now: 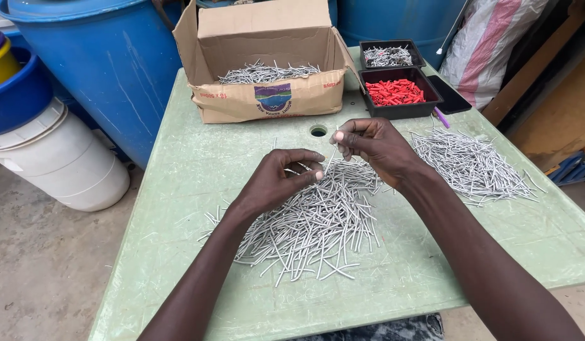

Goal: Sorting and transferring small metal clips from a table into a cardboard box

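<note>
A heap of thin grey metal nails (311, 230) lies in the middle of a pale green plastic table (198, 158). My left hand (277, 180) rests on the heap's far edge, its fingertips pinched on a few nails. Just right of it, my right hand (374, 145) is raised slightly above the heap and pinches a single nail (331, 158) between thumb and fingers. The two hands are close together but apart.
A second nail pile (472, 164) lies at the right. An open cardboard box (270, 95) of nails stands at the back. Black trays hold red plugs (395, 92) and more nails (387, 57). Blue barrels (109, 57) and a white bucket (65, 164) stand left of the table.
</note>
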